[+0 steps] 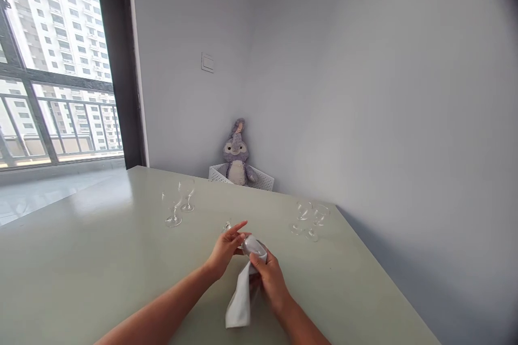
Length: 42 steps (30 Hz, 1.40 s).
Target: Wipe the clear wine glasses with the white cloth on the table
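Observation:
A clear stemmed glass lies tilted between my two hands, its bowl (247, 246) toward the right. My left hand (225, 248) grips it around the stem side, thumb and fingers closed near the bowl, index finger extended. What looks like its clear foot (227, 226) shows beyond the left fingers. A white cloth (240, 302) is in my right hand (270, 275), pressed over and partly into the bowl, with its loose end hanging down toward the table. The right fingers beneath the cloth are partly hidden.
On the pale green table (121, 259) stand two stemmed glasses at left, a nearer one (174, 220) and a farther one (188, 207). At right stand two more, one (302, 214) beside another (318, 218). Behind the table's far edge, a plush toy (236, 153) sits in a white basket (265, 180).

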{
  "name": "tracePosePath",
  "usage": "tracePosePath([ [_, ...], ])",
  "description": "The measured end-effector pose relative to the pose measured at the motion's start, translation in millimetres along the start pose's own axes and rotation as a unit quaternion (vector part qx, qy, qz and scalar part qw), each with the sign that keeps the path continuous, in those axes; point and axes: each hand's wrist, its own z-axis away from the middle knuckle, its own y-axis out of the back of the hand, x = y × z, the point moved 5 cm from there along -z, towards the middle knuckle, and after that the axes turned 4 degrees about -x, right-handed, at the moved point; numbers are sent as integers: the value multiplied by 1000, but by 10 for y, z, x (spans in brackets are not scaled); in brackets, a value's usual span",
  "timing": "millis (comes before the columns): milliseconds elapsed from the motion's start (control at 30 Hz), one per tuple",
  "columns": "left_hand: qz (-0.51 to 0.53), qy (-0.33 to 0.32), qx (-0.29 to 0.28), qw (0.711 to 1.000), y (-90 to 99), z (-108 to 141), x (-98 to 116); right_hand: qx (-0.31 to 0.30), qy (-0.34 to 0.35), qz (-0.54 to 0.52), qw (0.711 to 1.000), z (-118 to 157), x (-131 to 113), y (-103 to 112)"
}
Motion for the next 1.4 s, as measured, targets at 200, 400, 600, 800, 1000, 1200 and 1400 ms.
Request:
tracePosePath([
  [200, -65, 58, 42, 995, 55, -18, -137, 7, 142, 252, 957, 126, -93, -115],
  [400, 79, 3, -38, 996, -134, 64, -88, 59, -68, -134, 987, 10, -17, 59],
  [600, -11, -6, 1, 1000, -32, 4, -55, 43, -29, -41, 998, 90, -37, -1],
  [800, -62, 15, 46, 997, 25, -8, -186, 16, 15, 98, 995, 92, -24, -48],
  [1000, -42, -84, 10, 996, -129, 83, -52, 75, -118, -211, 967, 15, -28, 103],
  [1200, -117, -76, 66, 988, 18, 33, 49, 28, -5, -2, 1000, 88, -104, 2],
  [1400, -172, -114, 90, 974, -1, 110, 29, 27, 44, 59, 997, 93, -134, -30],
])
